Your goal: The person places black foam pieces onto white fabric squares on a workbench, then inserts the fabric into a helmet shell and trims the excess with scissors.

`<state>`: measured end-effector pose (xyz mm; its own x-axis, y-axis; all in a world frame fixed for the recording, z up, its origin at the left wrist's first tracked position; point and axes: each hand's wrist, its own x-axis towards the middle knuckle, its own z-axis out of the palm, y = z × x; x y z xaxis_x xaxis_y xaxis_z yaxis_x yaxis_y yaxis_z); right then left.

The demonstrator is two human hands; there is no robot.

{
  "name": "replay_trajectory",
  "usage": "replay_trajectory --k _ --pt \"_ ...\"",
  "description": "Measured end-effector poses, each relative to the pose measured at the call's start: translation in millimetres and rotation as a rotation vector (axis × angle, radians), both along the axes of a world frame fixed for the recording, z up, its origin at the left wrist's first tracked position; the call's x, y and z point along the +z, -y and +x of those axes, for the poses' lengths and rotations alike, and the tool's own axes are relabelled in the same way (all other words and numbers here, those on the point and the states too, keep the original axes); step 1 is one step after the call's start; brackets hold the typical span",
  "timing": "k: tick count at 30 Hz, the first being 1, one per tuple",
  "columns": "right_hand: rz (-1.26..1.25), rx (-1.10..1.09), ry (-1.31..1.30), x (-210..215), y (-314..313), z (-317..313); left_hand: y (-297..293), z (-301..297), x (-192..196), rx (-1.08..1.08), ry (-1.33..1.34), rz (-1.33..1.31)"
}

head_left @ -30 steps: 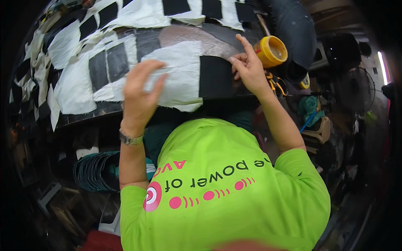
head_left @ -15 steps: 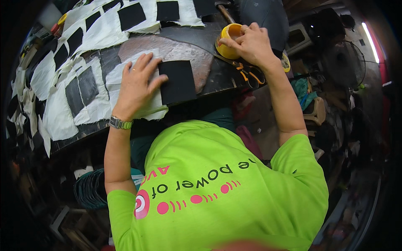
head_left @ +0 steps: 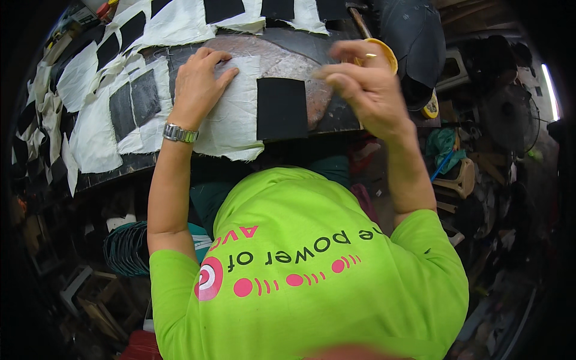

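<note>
My left hand [head_left: 203,84] rests on a piece of white cloth [head_left: 231,114], thumb apart from the loosely bent fingers. A black square [head_left: 282,110] lies against the cloth's right edge, overhanging the bench's near edge. To the right, above a reddish-brown slab [head_left: 282,59], is my right hand [head_left: 375,96]. Its fingers are closed in a pinch and smeared by motion; what they hold, if anything, I cannot make out. Just behind that hand stands a yellow tub [head_left: 389,54], partly covered by it.
More white cloths with black squares [head_left: 225,8] cover the back and left of the dark bench [head_left: 342,114]. A hammer [head_left: 359,21] lies at the back, beside dark sheet material [head_left: 411,42]. On the cluttered right stand a fan [head_left: 510,114] and a tan plastic stool [head_left: 459,177].
My right hand has come away from the yellow tub, moving left toward the black square. My left hand has moved left on the cloth, its fingers more bent. The view has shifted.
</note>
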<state>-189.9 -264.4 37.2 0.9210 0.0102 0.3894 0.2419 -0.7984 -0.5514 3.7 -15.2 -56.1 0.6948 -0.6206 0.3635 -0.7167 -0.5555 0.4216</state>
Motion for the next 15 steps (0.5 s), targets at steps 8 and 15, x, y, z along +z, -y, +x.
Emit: replay_trajectory --k 8,15 --pt "-0.596 0.051 -0.148 -113 -16 101 1 0 1 -0.001 -0.063 -0.021" --pt "-0.546 0.129 -0.091 -114 -8 100 3 6 2 0.018 -0.204 -0.010"
